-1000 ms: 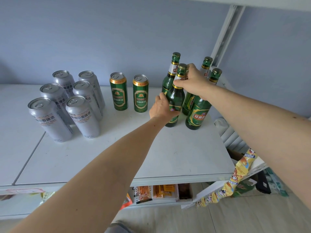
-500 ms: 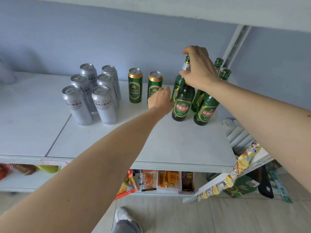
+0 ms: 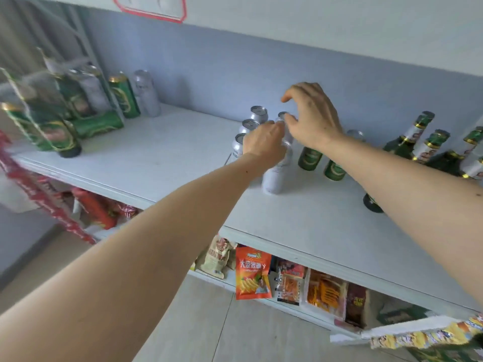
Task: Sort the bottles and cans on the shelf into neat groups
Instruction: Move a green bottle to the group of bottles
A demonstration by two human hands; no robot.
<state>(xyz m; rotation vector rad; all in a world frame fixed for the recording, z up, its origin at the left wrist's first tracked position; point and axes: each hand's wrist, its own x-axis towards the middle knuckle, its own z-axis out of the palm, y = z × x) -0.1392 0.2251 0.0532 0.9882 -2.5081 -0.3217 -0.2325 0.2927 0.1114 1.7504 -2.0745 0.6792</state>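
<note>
On the white shelf (image 3: 170, 163) several silver cans (image 3: 258, 114) stand in a tight group near the middle. My left hand (image 3: 264, 142) lies against the top of this group, its fingers hidden behind it. My right hand (image 3: 311, 118) hovers over the back cans with fingers spread and curved, holding nothing. Two green cans (image 3: 309, 156) stand just right of the silver ones, partly behind my right forearm. Green bottles (image 3: 407, 142) stand at the far right. A blurred mixed cluster of green bottles and cans (image 3: 122, 96) is at the far left, one green can (image 3: 98, 125) lying down.
Snack packets (image 3: 252, 276) fill the lower shelf under the board's front edge. A strip of yellow packets (image 3: 418, 338) hangs at the lower right and a red strip (image 3: 39, 194) at the left. A white upper shelf (image 3: 287, 17) runs close overhead.
My right hand has let go of the bottle neck and moved left over the silver cans. My left hand followed from the bottle to the same cans. The view swung left and tilted.
</note>
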